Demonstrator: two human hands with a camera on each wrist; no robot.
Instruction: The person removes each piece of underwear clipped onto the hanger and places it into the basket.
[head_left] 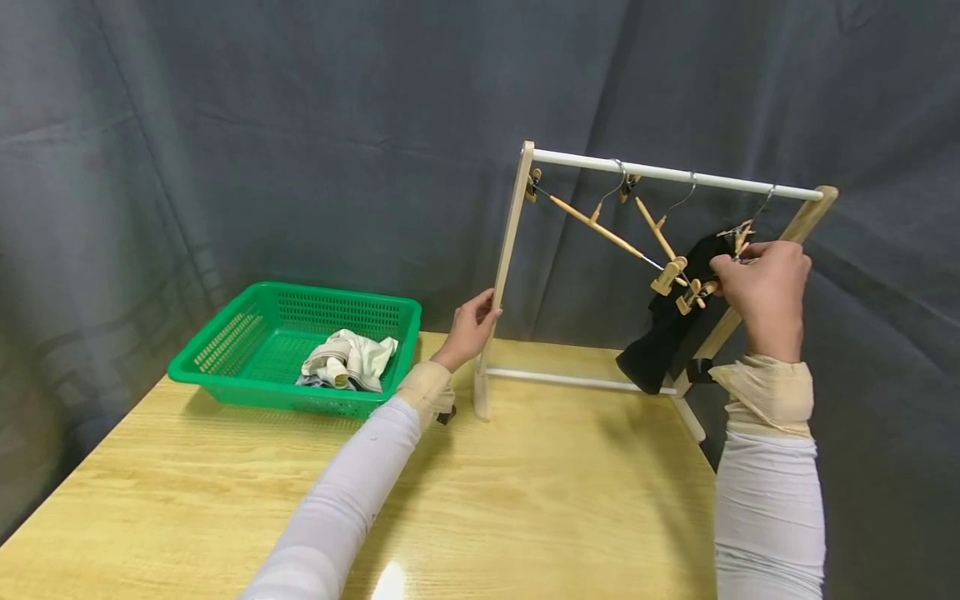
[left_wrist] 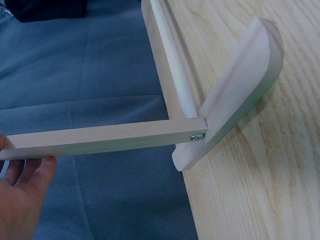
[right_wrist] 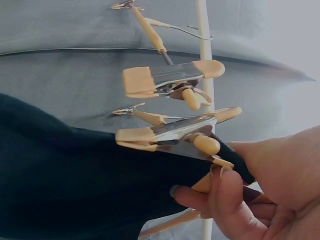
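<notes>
My left hand (head_left: 472,325) grips the left wooden post (head_left: 510,233) of a small clothes rack, thumb and fingers on opposite sides. In the left wrist view, fingertips (left_wrist: 45,167) press the post's underside. A black garment (head_left: 660,333) hangs at the rack's right end. My right hand (head_left: 768,279) pinches its upper edge beside the right-hand hanger. In the right wrist view, a fingertip touches a clip's lever, and the hand hides part of the cloth and another wooden piece. Wooden clip hangers (head_left: 596,221) hang left of it; two of their clips (right_wrist: 165,132) sit close to my right hand.
On the left of the table (head_left: 525,500) stands a green basket (head_left: 300,396) with crumpled light cloth (head_left: 352,358) inside. The rack has a white top rail (head_left: 585,160) and a lower bar (head_left: 562,379). Behind hangs a grey curtain (head_left: 337,167).
</notes>
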